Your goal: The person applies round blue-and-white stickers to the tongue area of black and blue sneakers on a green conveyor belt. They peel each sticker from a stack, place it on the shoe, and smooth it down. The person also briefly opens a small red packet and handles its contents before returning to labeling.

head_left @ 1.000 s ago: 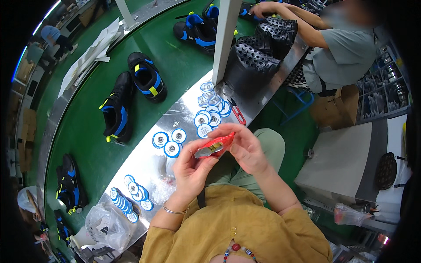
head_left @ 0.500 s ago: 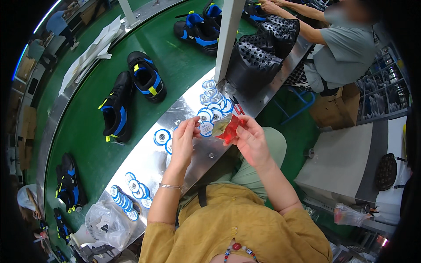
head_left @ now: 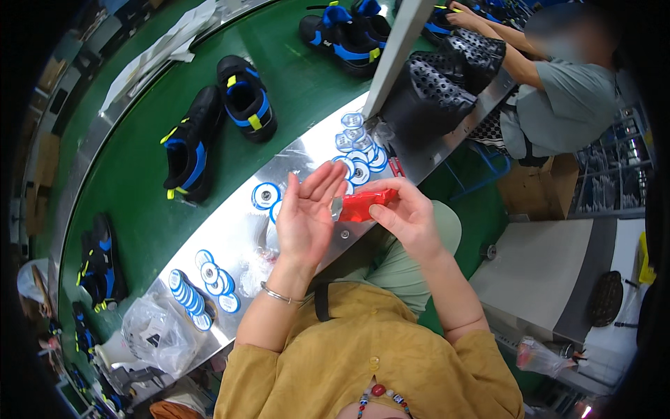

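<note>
The right grip [head_left: 412,218] pinched a red packet [head_left: 364,205] between thumb and fingers, its silver end just beside the left grip [head_left: 307,222], which was spread flat, palm up, holding nothing. Beyond both grips, blue-rimmed discs [head_left: 360,172] lay on the metal tabletop [head_left: 305,155]; farther off, leftward, stood 2 black-and-blue shoes [head_left: 204,117].

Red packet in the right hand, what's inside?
On the red packet, only the outer wall and silvery end show, by the left hand; the wall hides any contents.
</note>
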Tool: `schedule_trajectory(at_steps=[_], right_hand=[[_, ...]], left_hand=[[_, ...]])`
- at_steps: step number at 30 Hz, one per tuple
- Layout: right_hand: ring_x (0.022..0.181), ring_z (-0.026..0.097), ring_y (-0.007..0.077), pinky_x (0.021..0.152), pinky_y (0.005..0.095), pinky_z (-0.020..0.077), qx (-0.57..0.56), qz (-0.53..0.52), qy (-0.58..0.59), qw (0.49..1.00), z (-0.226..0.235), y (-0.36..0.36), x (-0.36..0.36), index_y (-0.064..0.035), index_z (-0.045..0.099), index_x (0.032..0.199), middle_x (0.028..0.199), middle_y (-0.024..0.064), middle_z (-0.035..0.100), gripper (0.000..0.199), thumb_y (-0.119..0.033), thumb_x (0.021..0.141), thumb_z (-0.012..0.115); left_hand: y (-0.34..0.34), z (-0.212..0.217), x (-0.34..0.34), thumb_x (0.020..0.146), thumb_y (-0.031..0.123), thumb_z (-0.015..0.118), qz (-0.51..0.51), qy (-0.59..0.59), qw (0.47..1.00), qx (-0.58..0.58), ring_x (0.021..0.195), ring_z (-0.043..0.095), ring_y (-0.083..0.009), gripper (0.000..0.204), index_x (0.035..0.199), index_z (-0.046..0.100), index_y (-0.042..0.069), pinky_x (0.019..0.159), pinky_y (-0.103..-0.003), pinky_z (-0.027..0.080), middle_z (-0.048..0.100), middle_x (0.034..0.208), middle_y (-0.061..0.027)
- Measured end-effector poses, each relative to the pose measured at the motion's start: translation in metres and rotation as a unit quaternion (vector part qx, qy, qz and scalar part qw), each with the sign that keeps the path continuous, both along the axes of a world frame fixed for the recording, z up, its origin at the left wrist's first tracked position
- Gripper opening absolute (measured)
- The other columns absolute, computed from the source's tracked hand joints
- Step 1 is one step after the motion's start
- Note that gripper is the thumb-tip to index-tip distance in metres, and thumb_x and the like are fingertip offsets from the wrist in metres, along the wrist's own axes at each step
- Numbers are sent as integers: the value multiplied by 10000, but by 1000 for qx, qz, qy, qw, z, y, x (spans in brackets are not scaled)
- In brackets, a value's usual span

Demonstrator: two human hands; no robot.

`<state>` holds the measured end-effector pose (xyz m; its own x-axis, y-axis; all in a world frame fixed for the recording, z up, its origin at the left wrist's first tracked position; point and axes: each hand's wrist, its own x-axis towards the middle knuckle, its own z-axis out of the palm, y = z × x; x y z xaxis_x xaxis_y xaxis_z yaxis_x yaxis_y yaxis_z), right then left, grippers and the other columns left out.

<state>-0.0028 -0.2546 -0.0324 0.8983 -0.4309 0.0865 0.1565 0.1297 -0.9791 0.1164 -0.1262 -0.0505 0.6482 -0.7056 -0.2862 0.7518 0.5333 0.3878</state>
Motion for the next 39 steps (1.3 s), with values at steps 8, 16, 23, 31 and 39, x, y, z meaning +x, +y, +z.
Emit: schedule_trajectory(at_steps=[8,16,23,31,39], right_hand=[[839,595,153,673,261,478,-300,62,39,951,40,-3,13,-29,625,1057,977,65,619,239,-51,829,696],[798,574,166,650,262,466,-335,15,-9,942,42,0,15,-29,625,1053,990,74,619,247,-44,820,704],[829,591,202,687,293,476,-339,-22,-40,940,44,10,12,-34,641,1044,993,81,628,256,-38,798,714],[863,569,264,758,349,459,-443,-11,-37,896,60,3,21,-63,668,1020,954,90,619,266,-87,760,723],[904,581,266,784,353,470,-449,-19,-27,893,61,1,24,-54,678,1022,963,93,635,261,-93,768,722]], left_hand=[[0,16,-11,1038,427,290,-56,68,995,-40,1327,437,-334,601,1327,471,-68,1115,-454,349,474,1404,-226],[2,13,-13,1038,420,290,-53,97,992,-63,1294,476,-319,602,1278,507,-88,1112,-433,355,529,1344,-226],[2,10,-15,1035,410,333,-57,100,987,-109,1272,482,-341,575,1294,495,-76,1110,-464,353,523,1346,-227],[0,-7,-19,1038,408,325,-88,136,979,-127,1096,601,-268,541,1191,577,-45,1006,-411,459,634,1154,-165],[-3,-3,-19,1036,381,347,-83,115,984,-106,1104,602,-265,501,1174,589,-35,987,-396,472,636,1154,-153]])
